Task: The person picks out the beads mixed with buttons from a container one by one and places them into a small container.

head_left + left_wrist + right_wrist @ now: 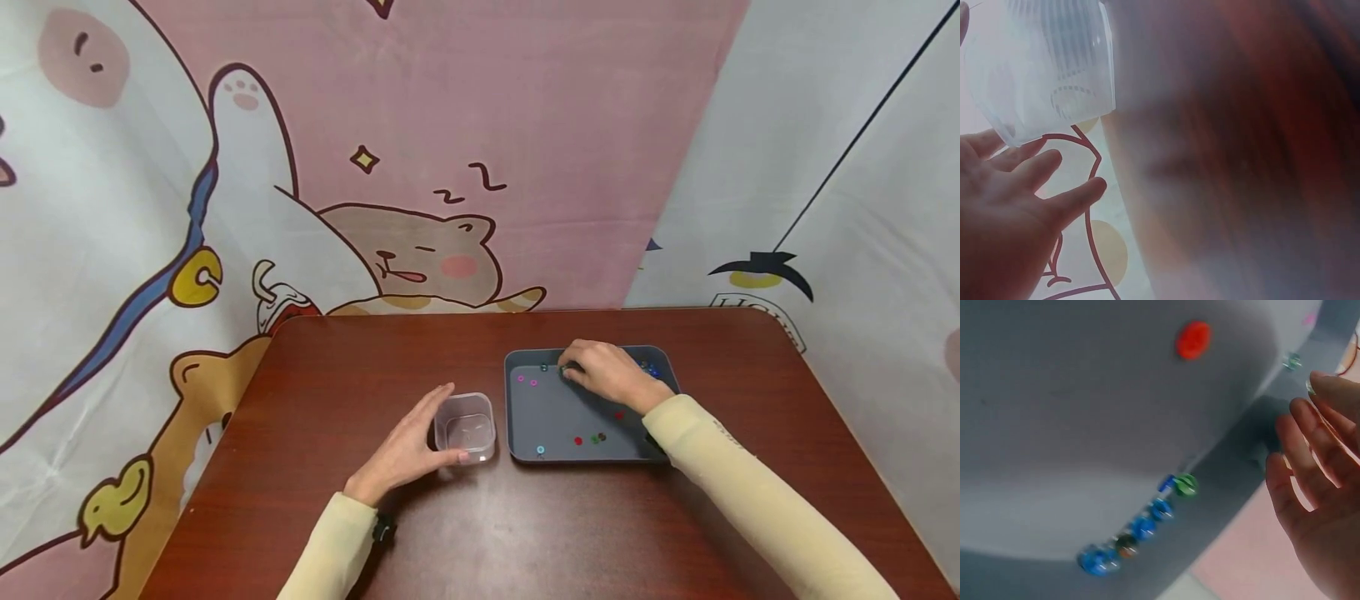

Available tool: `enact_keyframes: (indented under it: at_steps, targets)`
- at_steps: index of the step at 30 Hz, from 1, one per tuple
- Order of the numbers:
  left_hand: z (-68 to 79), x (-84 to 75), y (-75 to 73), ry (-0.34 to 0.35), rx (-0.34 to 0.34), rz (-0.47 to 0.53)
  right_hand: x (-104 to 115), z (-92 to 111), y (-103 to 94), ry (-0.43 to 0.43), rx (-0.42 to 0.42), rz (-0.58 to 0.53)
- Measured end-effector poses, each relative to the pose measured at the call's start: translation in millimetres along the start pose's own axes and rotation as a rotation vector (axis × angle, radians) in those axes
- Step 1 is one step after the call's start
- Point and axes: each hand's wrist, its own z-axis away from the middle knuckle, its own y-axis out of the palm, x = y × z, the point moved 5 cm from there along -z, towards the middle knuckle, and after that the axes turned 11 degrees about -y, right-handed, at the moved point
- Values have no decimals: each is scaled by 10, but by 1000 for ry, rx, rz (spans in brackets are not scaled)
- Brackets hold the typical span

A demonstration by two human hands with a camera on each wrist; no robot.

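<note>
My left hand (405, 442) holds a small clear plastic container (480, 429) on the table, thumb at its near side and fingers at its far left side. In the left wrist view the other fingers (1072, 203) spread beside the container's wall. Over the far side of a grey tray (551, 421), my right hand (603, 371) pinches a small glass marble (1310, 387), mostly hidden by the fingertips. Another clear greenish marble (1292, 360) lies nearby. Blue marbles (1143, 528) and a green marble (1185, 484) line the tray's edge.
Pink rings (527, 381) lie at the tray's left. Toward its near side are a light blue ring (540, 450), a red button-like piece (578, 441) and small green pieces (595, 439). The brown table (360, 358) meets a printed cloth (585, 167) behind.
</note>
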Motion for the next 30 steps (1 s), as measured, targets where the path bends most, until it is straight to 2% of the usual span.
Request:
enact_keyframes:
  at_steps: [6, 14, 22, 30]
  targets:
    - [-16, -15, -9, 22, 1, 58, 117, -2, -236, -18, -35, -18]
    - [-33, -33, -3, 51, 17, 52, 295, 56, -508, -52, -91, -24]
    - [-32, -22, 19, 60, 15, 61, 483, 144, -608, -57, -157, -71]
    - [-18, -9, 15, 36, 28, 63, 742, 198, -581, -63, -225, -107]
